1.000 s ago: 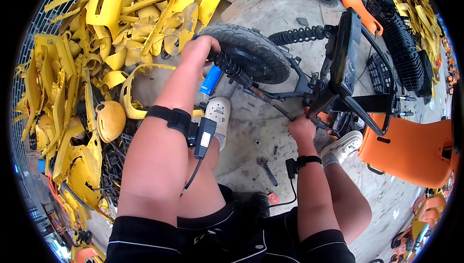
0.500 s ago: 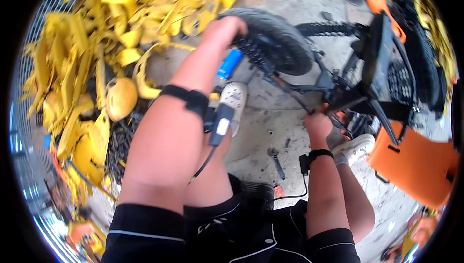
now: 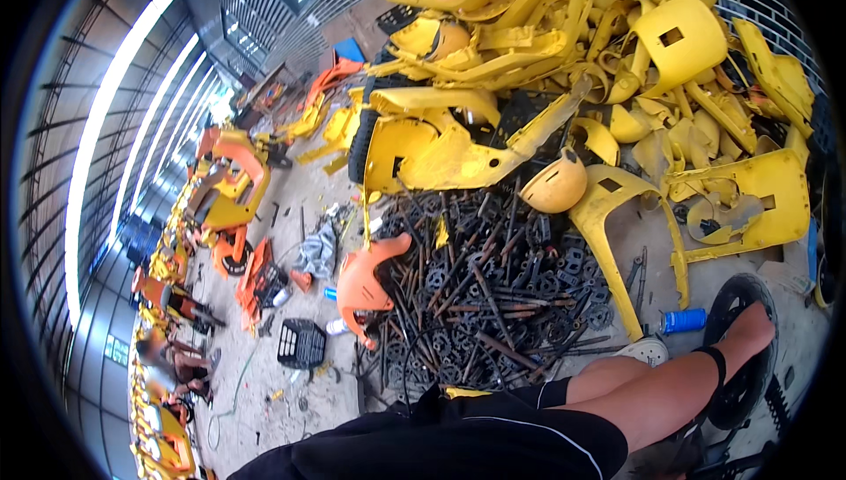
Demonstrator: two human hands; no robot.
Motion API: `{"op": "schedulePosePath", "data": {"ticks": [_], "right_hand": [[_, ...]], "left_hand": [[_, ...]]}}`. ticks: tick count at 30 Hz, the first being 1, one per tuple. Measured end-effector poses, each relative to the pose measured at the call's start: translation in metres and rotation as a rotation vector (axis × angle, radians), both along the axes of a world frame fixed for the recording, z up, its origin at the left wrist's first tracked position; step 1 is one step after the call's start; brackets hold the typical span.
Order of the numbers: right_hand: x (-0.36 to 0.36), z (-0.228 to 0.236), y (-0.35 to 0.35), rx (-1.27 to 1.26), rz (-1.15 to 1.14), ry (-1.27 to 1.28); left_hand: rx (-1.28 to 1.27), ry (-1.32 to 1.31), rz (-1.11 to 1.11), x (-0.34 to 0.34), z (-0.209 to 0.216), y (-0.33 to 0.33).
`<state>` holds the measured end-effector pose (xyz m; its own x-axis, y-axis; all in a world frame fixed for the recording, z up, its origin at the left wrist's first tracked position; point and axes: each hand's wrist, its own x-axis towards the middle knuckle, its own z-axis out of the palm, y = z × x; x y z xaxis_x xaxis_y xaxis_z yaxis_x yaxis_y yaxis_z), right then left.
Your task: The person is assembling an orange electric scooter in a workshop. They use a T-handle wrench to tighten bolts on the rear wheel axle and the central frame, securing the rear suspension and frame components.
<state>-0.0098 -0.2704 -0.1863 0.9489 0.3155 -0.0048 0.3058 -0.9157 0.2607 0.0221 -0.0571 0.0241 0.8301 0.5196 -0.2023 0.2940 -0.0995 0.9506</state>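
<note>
My left hand (image 3: 747, 332) is at the lower right, its fingers curled over the rim of a black-tyred wheel (image 3: 742, 288). A dark band circles that wrist. Past the hand, the rest of the vehicle frame runs out of the picture. Next to the wheel lies a blue can (image 3: 683, 320), and a pale clog (image 3: 648, 350) on my foot shows beside my forearm. My right hand is not in view.
A heap of black metal parts and rods (image 3: 493, 286) spreads before me, with an orange panel (image 3: 361, 282) at its left. Yellow body panels (image 3: 529, 39) are piled behind. A black crate (image 3: 300, 343) stands on the floor. Farther left, a person (image 3: 172, 364) sits near a row of vehicles.
The view has swung left, bringing the hall and metal heap into sight and taking my right hand out. My left hand remains on the wheel.
</note>
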Motion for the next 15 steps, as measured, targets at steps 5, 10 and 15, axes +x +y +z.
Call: {"op": "schedulePosePath", "data": {"ticks": [5,10,15], "right_hand": [[0.08,0.12,0.193,0.147,-0.126,0.144],[0.071,0.135,0.199,0.083,-0.033,0.024],[-0.077,0.013,0.004,-0.106,0.034,-0.056]], "left_hand": [[0.599,-0.039,-0.221,-0.035,-0.013,0.027],[0.867,0.019,-0.293,-0.049,0.012,0.028],[0.001,0.257,-0.105,-0.046,0.028,0.052]]}}
